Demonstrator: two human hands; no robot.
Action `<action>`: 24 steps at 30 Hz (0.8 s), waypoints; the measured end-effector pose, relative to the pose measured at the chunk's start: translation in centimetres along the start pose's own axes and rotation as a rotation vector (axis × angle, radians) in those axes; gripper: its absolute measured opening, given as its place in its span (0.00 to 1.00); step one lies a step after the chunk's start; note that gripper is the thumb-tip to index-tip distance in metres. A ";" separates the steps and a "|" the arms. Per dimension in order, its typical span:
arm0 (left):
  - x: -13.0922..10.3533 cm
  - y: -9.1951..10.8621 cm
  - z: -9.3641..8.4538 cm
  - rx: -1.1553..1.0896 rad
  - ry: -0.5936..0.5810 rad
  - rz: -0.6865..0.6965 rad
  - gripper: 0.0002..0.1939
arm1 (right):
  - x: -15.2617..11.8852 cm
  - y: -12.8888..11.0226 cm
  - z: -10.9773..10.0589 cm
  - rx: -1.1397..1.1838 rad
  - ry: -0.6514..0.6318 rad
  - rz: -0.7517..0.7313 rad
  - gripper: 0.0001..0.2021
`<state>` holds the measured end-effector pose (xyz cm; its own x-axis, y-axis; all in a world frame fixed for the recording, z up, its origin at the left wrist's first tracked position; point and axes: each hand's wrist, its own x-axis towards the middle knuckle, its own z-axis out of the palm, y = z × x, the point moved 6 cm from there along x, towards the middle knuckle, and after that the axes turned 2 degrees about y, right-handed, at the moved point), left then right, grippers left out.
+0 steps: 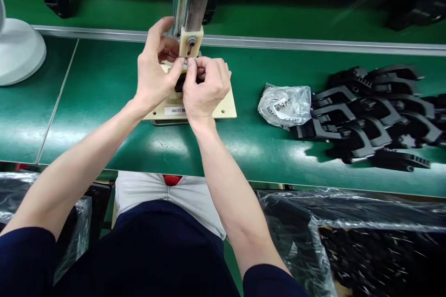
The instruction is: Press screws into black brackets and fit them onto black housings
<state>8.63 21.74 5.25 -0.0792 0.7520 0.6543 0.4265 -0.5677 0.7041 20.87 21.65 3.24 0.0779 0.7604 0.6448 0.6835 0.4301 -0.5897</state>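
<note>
My left hand (pixel 155 66) and my right hand (pixel 207 84) meet just below the cream-coloured press block (pixel 191 41), thumbs almost touching. The left fingers curl behind the press column, with the thumb bent in toward them. My right thumb and index finger are pinched together. Whatever small thing lies at the fingertips is hidden by them. Under the hands, a black part (pixel 180 83) shows in the fixture on a cream base plate (pixel 228 104) with a printed label (pixel 174 111).
Right of the fixture lie a clear plastic bag of small parts (pixel 284 104) and a pile of grey-black molded parts (pixel 369 111). A plastic-lined box of black pieces (pixel 369 260) stands below the bench at right. A white round base (pixel 21 51) is at far left.
</note>
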 end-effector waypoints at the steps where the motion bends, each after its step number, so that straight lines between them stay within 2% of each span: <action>1: 0.1 0.3 -0.2 0.006 -0.012 0.001 0.27 | 0.1 0.1 -0.1 0.012 0.000 -0.005 0.20; 8: 0.8 1.3 -0.7 0.045 -0.114 -0.004 0.32 | 0.5 0.2 -0.6 0.050 -0.004 -0.097 0.21; 13: 1.2 1.2 -0.7 0.034 -0.086 -0.024 0.32 | 0.7 0.3 -0.6 0.031 -0.030 -0.092 0.21; 20: 1.6 0.7 -0.8 0.101 -0.111 -0.030 0.31 | 1.3 0.0 -0.6 0.088 -0.073 -0.045 0.18; 22: 1.6 0.4 -0.7 0.130 -0.112 -0.028 0.31 | 1.1 -0.2 -1.4 0.094 -0.097 -0.036 0.16; 24: 1.6 0.2 -0.5 0.152 -0.099 -0.020 0.32 | 1.1 -0.2 -3.3 0.083 -0.094 -0.049 0.14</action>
<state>8.10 22.68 6.56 -0.0033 0.7963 0.6049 0.5579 -0.5006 0.6620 23.23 20.79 5.71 -0.0249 0.7782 0.6276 0.6218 0.5036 -0.5998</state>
